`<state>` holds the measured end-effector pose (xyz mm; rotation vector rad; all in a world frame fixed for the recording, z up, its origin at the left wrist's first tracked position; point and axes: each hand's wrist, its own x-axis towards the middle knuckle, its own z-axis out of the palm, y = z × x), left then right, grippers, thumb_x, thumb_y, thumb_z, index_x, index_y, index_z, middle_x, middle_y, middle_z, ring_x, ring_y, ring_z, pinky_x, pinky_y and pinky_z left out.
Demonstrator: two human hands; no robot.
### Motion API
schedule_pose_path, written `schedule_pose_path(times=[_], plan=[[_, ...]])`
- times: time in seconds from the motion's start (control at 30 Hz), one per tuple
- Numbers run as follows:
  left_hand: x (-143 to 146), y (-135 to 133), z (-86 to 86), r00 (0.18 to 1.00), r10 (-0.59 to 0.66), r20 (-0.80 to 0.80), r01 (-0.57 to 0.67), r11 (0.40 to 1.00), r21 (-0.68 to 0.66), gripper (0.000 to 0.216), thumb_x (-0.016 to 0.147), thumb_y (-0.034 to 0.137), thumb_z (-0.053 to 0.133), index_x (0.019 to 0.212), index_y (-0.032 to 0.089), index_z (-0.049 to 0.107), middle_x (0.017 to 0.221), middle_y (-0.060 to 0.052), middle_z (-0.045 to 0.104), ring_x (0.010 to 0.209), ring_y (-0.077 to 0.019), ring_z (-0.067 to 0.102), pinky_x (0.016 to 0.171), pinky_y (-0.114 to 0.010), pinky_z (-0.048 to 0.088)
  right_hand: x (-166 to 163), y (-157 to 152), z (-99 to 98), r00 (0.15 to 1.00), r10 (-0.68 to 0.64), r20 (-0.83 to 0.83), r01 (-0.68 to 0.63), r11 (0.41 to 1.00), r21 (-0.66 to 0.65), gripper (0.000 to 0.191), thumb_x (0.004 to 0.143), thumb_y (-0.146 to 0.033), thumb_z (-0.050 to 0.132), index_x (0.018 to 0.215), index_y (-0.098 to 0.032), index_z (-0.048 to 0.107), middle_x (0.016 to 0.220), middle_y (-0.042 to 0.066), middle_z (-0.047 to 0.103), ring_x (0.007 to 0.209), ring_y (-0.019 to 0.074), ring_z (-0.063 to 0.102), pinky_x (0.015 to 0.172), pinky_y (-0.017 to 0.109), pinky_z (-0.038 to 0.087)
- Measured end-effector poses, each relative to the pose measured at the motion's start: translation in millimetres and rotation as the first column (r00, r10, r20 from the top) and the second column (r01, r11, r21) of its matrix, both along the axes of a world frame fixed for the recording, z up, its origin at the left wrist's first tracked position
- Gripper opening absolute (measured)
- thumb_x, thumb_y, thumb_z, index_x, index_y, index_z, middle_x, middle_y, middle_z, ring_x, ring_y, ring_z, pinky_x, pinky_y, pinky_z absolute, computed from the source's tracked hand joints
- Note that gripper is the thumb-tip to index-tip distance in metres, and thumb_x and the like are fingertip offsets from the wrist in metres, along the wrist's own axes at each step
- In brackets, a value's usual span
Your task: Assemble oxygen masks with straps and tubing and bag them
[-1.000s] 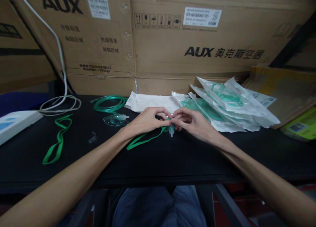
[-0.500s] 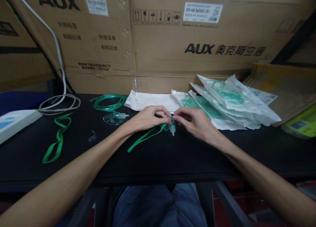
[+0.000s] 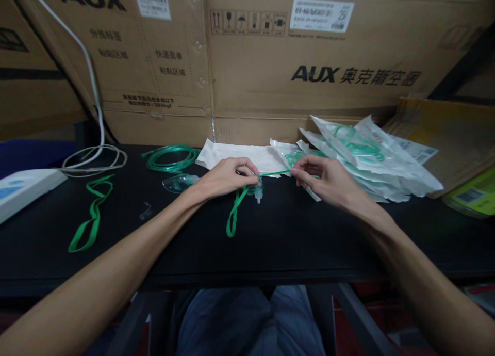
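In the head view, my left hand (image 3: 232, 178) is closed on a small clear green-tinted oxygen mask (image 3: 258, 192), largely hidden behind the fingers. The mask's pale connector points down toward me. A green elastic strap (image 3: 274, 174) runs taut from the mask to my right hand (image 3: 320, 176), whose thumb and fingertips pinch its end. The rest of this strap hangs as a loop below my left hand. Beyond my left wrist lies a second clear mask (image 3: 177, 182). Further left are another green strap (image 3: 93, 211) and a small clear bent piece (image 3: 146, 210).
Coiled green tubing (image 3: 172, 158) lies at the back of the black table (image 3: 278, 253). A flat white package (image 3: 235, 154) and a pile of packaged tubing (image 3: 359, 149) sit before large cardboard boxes (image 3: 255, 93). A white device with a cable (image 3: 31, 191) stands at left.
My right hand has moved right, away from the left, drawing the strap out straight between them. My left hand and the mask have shifted slightly left, and the hanging loop has swung and shortened.
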<state>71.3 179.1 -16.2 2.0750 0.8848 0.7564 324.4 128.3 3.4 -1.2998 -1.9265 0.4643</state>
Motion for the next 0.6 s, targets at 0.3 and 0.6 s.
schedule_pose_path(times=[0.3, 0.6], plan=[[3.5, -4.1, 2.7, 0.997, -0.058, 0.045, 0.059, 0.998, -0.015, 0.023, 0.081, 0.029, 0.068, 0.100, 0.017, 0.068, 0.088, -0.004, 0.076, 0.086, -0.0184, 0.070, 0.080, -0.029, 0.049, -16.7, -13.1, 7.2, 0.961, 0.194, -0.196, -0.214, 0.973, -0.088, 0.030, 0.085, -0.047, 0.070, 0.082, -0.018, 0.064, 0.072, 0.002, 0.064, 0.068, 0.0167, 0.061, 0.065, 0.030, 0.047], [11.0, -12.5, 12.0, 0.959, -0.086, 0.270, 0.149, 0.964, -0.221, 0.020, 0.087, 0.030, 0.067, 0.096, 0.013, 0.068, 0.090, -0.004, 0.072, 0.086, -0.0157, 0.062, 0.081, -0.028, 0.041, -18.2, -4.8, -6.1, 0.931, 0.189, -0.313, -0.224, 0.971, -0.080, 0.027, 0.092, -0.041, 0.062, 0.108, -0.020, 0.071, 0.092, 0.005, 0.071, 0.083, 0.0193, 0.065, 0.075, 0.033, 0.052]])
